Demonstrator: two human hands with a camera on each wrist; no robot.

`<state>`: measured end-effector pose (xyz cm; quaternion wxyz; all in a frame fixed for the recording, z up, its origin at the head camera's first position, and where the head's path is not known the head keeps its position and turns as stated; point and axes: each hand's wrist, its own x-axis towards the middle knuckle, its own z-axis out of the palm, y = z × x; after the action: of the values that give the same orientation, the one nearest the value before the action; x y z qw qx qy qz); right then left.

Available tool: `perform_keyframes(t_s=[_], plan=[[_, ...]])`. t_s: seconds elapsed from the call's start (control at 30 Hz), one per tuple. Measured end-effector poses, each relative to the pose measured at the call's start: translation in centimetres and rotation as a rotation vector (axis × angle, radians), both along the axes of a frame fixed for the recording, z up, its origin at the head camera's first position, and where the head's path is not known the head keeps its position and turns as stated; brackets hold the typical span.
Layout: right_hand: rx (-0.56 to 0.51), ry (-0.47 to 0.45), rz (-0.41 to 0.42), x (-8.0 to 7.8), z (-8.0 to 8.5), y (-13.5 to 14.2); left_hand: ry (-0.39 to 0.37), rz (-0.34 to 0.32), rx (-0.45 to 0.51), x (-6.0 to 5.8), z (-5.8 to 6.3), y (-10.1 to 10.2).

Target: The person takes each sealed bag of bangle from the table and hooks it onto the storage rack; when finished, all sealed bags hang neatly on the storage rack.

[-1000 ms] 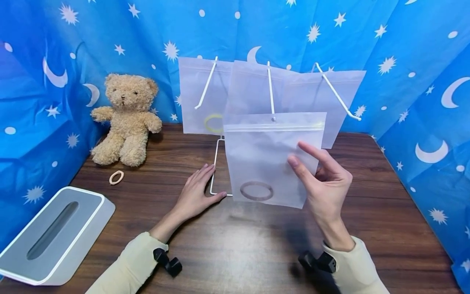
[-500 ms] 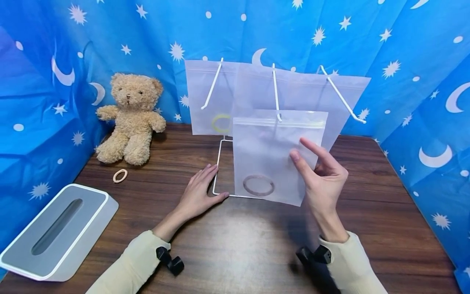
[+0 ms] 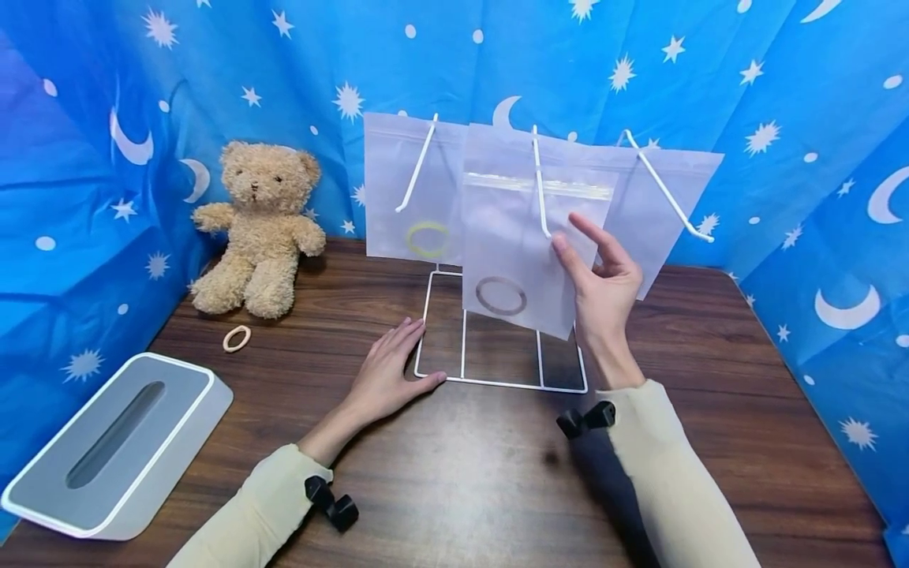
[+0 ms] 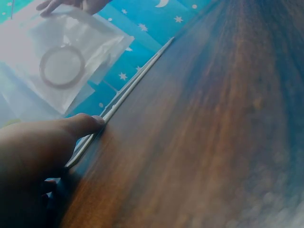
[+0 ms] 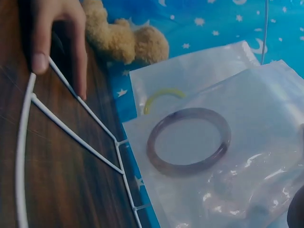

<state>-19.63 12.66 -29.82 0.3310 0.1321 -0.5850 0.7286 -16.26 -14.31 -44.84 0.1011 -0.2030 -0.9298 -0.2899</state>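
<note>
A frosted zip bag [image 3: 514,252] with a brownish bangle [image 5: 183,169] in it is on the middle prong [image 3: 540,193] of a white wire rack. My right hand [image 3: 607,296] holds the bag's right side, thumb in front; some of its fingers are hidden. On the rack's wire base [image 3: 511,384] rests my left hand [image 3: 387,371], thumb on the front bar and straight fingers by the left bar. The left prong [image 3: 417,166] carries another frosted bag [image 3: 387,181] with a yellow bangle [image 3: 426,254]. Behind the right prong [image 3: 667,193] hangs a further bag [image 3: 653,229].
A teddy bear [image 3: 259,229] sits at the back left, with a small pale wooden ring [image 3: 227,341] in front of it. A grey-topped tissue box [image 3: 170,426] stands at the left. Blue starry cloth [image 3: 284,79] surrounds the brown wooden table [image 3: 483,489].
My right hand has moved the brown-bangle bag up and back along the middle prong, away from me. More of the rack's base now shows. My left hand stays on the base.
</note>
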Motion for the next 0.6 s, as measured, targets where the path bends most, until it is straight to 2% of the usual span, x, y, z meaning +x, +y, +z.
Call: perform_keyframes(t_s=[0.17,0.33,0.5,0.6], plan=[[-0.030,-0.024,0.036,-2.5,0.3,0.2,-0.006,0.005,-0.002,0.0,-0.2,0.3],[-0.109,-0.048,0.055,-4.4,-0.4,1.2,-0.004,-0.012,0.007,0.0,-0.2,0.7],[-0.096,-0.060,0.103,-4.6,-0.9,2.3,-0.006,-0.024,0.007,0.0,-0.1,1.0],[-0.004,-0.045,0.166,-4.0,-1.1,3.2,-0.006,-0.021,0.007,-0.1,-0.1,1.0]])
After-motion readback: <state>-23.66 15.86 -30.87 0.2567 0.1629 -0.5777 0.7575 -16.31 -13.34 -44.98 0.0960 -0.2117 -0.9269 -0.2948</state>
